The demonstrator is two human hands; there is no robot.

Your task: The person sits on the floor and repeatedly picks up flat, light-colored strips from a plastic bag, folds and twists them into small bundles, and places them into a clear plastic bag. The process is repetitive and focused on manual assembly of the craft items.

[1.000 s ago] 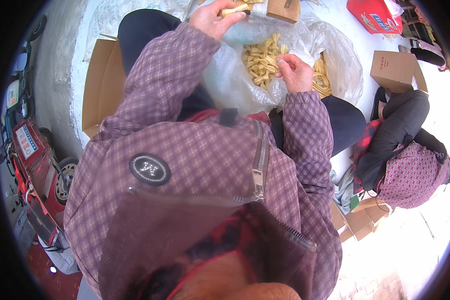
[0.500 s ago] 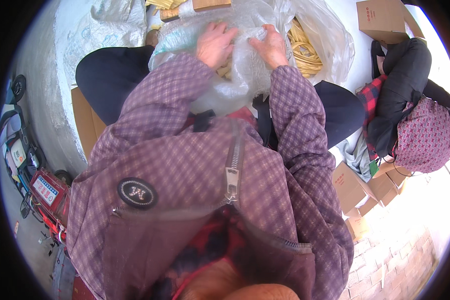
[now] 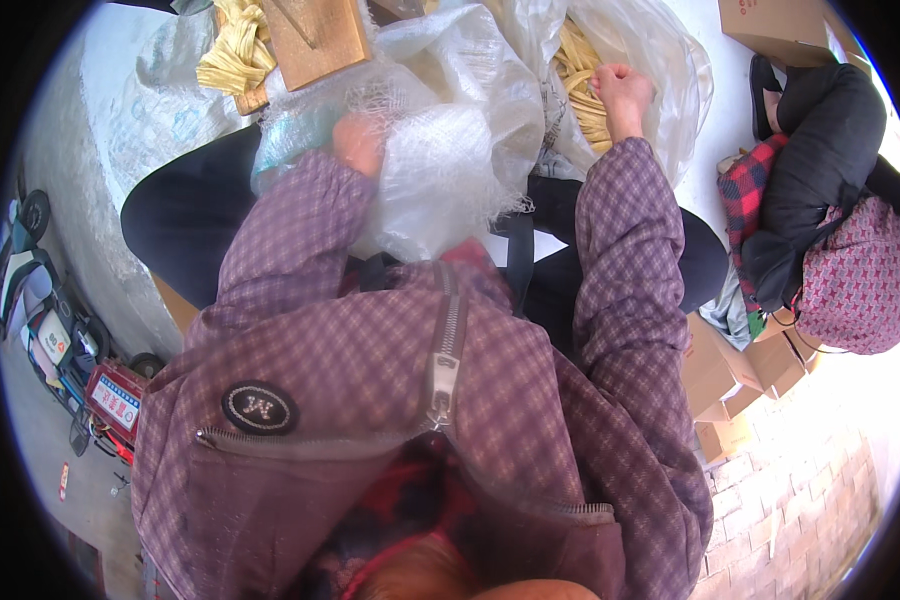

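My left hand [image 3: 360,143] is at the frayed edge of a white woven plastic sack [image 3: 435,160] spread over my lap. The sack's mesh covers its fingers, and the hand is blurred. Farther right, my right hand [image 3: 624,97] is raised with curled fingers over an open clear plastic bag [image 3: 678,90]. Yellow flat strips [image 3: 582,95] lie coiled in that bag, right beside the fingertips. What the fingers pinch, if anything, is too small to make out.
Ahead on the left is a wooden block [image 3: 317,45] with a bunch of yellow strips [image 3: 237,50] beside it. A person in dark trousers [image 3: 825,150] sits close on my right, near cardboard boxes [image 3: 715,370]. A parked red vehicle [image 3: 117,395] is at far left.
My hands have moved apart: the right went from the sack to the bag of yellow strips, the left shifted left under the mesh. The wooden block and strips ahead show more fully.
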